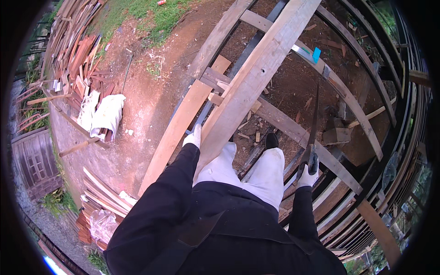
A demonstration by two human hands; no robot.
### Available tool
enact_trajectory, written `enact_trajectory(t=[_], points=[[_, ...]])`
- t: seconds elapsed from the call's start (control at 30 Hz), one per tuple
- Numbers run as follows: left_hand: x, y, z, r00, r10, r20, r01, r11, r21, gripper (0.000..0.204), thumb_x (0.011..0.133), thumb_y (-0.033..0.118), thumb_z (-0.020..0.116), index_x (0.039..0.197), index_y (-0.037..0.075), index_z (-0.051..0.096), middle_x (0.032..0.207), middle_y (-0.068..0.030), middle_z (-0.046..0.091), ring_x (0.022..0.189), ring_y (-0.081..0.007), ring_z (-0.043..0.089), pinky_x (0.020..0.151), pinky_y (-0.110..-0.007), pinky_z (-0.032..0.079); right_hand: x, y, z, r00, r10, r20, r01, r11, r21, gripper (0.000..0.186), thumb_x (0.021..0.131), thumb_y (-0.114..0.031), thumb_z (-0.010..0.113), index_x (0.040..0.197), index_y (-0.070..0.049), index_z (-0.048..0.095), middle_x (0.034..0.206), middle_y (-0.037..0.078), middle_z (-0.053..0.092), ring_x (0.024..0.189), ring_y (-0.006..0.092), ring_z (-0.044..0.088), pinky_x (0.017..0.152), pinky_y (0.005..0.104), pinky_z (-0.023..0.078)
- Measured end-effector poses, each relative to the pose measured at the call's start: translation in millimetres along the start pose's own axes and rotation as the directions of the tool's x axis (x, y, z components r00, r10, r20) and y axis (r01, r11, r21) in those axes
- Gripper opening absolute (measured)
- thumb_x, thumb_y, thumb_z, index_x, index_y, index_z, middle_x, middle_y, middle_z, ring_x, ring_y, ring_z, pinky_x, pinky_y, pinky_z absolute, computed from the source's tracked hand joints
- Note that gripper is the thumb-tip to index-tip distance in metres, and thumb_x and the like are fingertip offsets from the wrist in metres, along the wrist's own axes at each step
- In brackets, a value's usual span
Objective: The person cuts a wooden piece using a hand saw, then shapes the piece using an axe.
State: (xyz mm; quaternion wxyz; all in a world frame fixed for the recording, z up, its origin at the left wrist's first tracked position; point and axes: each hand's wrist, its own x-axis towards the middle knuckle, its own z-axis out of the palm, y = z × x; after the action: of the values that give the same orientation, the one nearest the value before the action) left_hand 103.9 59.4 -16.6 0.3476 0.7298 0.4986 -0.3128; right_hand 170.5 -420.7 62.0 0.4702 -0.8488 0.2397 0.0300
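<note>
My right hand (307, 175), in a white glove, is closed round the dark handle of a handsaw (315, 114). The saw's long dark blade points away from me, over the timber frame. At the left edge of a thick, long wooden beam (250, 75) is my left hand (194, 136), also gloved in white. Its thumb stands apart from the fingers, and the fingertips reach along the beam's side. Left of that hand lies a lighter plank (181, 128), nearly parallel to the beam. A small wood block (215, 98) sits against the beam's left side.
Weathered crosspieces (282, 120) and curved rails (357, 105) surround my legs. A small turquoise piece (316, 55) is on one rail. Leftward are a pile of boards (75, 43), white sacks (107, 114) and a long-handled tool (126, 71). Brown earth shows below the frame.
</note>
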Motion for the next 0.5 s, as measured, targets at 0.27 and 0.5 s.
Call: enact_trajectory(t=[0.27,0.5], points=[[-82,42,-11,0.994,0.069,-0.085,-0.075,0.995,-0.069,0.073,0.098,0.065,0.037,0.100,0.003,0.075,0.103,-0.0257,0.073,0.099,-0.0397,0.071,0.092,-0.048,0.053,50,-58,11,0.987,-0.004,0.160,0.031,0.985,-0.167,0.052,0.087,-0.010,0.071,0.137,0.001,0.059,0.129,0.016,0.066,0.106,0.0305,0.065,0.094,0.0439,0.057],[-110,33,66,0.870,0.182,-0.458,-0.224,0.974,-0.039,0.054,0.094,0.056,0.055,0.095,0.004,0.073,0.093,-0.0195,0.071,0.095,-0.0368,0.067,0.086,-0.048,0.053,69,-116,24,0.836,-0.010,0.548,0.058,0.996,-0.070,0.037,0.088,-0.013,0.060,0.122,0.001,0.063,0.104,0.015,0.070,0.082,0.0251,0.072,0.071,0.0378,0.063]])
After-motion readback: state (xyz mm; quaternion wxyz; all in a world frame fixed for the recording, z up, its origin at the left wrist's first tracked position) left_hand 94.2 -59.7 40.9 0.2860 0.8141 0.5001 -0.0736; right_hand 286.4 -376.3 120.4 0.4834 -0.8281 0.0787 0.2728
